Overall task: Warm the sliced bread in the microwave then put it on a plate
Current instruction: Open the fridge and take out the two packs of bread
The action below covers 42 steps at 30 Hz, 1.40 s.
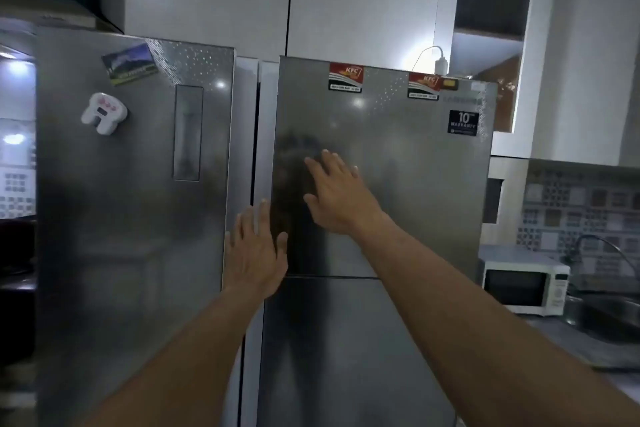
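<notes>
There is just one camera, worn on the person's head, and it looks straight ahead and a bit down at the fridge [422, 163] doors from very close up, with the microwave [523, 286] further back at 4 o'clock.

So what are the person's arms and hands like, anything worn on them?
Nothing worn that shows: the left hand and right hand are bare, without gloves, and both forearms are uncovered to the frame's edge, no sleeves. No watch or bracelet at either wrist.
</notes>
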Each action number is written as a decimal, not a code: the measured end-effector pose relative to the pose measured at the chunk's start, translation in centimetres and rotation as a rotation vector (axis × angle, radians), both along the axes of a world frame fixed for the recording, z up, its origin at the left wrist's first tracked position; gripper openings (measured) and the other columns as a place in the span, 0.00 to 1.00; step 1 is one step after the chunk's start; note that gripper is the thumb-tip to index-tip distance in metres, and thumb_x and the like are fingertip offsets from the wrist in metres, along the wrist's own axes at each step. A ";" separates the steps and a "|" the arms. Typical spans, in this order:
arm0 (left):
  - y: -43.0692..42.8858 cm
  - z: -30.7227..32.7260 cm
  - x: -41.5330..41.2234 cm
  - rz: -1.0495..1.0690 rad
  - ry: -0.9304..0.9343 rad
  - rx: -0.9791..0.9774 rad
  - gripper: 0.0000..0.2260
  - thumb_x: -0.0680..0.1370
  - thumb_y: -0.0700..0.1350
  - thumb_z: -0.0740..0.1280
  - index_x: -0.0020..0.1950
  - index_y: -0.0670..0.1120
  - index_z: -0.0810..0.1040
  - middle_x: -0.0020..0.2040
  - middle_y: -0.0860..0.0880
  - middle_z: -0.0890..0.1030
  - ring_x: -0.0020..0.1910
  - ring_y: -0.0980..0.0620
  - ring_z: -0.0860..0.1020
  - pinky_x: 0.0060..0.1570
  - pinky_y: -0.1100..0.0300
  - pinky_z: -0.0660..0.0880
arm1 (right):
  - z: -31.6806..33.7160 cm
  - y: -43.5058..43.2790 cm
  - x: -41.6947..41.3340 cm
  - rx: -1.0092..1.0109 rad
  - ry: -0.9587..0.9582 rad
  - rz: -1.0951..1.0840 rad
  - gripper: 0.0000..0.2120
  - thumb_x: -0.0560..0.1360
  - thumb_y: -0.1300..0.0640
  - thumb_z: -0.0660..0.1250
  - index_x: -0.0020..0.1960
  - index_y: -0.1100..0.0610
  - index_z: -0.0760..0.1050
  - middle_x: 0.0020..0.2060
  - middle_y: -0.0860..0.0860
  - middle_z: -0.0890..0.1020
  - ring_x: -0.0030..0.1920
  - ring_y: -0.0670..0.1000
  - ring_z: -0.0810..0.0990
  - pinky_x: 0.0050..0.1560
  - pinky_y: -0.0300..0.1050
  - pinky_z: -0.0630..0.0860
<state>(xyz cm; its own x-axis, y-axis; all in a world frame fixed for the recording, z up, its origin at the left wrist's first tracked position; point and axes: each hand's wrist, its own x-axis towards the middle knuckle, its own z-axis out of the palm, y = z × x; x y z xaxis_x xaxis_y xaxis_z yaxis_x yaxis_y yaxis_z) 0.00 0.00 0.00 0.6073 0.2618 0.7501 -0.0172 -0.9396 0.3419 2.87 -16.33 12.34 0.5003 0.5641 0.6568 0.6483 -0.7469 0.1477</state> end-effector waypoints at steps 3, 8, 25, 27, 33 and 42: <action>1.1 -0.6 1.4 -0.099 -0.045 -0.053 0.28 0.83 0.56 0.54 0.80 0.47 0.50 0.74 0.42 0.63 0.70 0.42 0.67 0.66 0.46 0.67 | 0.7 2.6 1.3 -0.112 -0.041 -0.036 0.32 0.83 0.50 0.57 0.82 0.55 0.48 0.81 0.58 0.46 0.80 0.59 0.42 0.77 0.67 0.48; 3.5 -3.2 4.5 -0.308 -0.026 -0.226 0.19 0.82 0.56 0.54 0.72 0.54 0.60 0.60 0.46 0.71 0.50 0.45 0.76 0.47 0.43 0.80 | 1.5 6.2 4.0 -0.301 -0.136 -0.133 0.31 0.83 0.50 0.55 0.82 0.52 0.47 0.81 0.55 0.42 0.79 0.60 0.36 0.74 0.73 0.41; 5.3 -6.2 7.5 -0.423 0.195 -0.517 0.13 0.83 0.54 0.58 0.44 0.46 0.71 0.36 0.45 0.78 0.36 0.47 0.78 0.37 0.56 0.72 | 1.7 9.6 4.7 -0.548 -0.228 -0.278 0.34 0.78 0.50 0.67 0.79 0.47 0.56 0.81 0.54 0.42 0.77 0.67 0.32 0.67 0.83 0.40; 5.1 -6.2 7.5 -0.416 0.186 -0.504 0.13 0.83 0.53 0.58 0.44 0.47 0.71 0.35 0.45 0.78 0.35 0.48 0.78 0.35 0.57 0.71 | 1.6 9.6 4.6 -0.535 -0.203 -0.287 0.35 0.77 0.50 0.67 0.79 0.47 0.55 0.81 0.53 0.43 0.77 0.67 0.32 0.67 0.83 0.41; 4.9 -6.4 7.4 -0.374 0.165 -0.469 0.14 0.83 0.53 0.59 0.42 0.47 0.71 0.30 0.47 0.77 0.30 0.50 0.77 0.31 0.57 0.71 | 1.5 10.1 3.6 -0.518 -0.148 -0.322 0.30 0.80 0.53 0.64 0.79 0.47 0.58 0.81 0.53 0.43 0.77 0.67 0.31 0.69 0.81 0.43; 4.4 -6.3 6.3 -0.352 0.119 -0.418 0.14 0.82 0.53 0.59 0.40 0.48 0.70 0.28 0.48 0.75 0.27 0.52 0.75 0.28 0.59 0.71 | 1.9 9.5 2.4 -0.495 -0.135 -0.292 0.27 0.82 0.54 0.61 0.79 0.48 0.58 0.81 0.54 0.43 0.77 0.67 0.31 0.71 0.79 0.44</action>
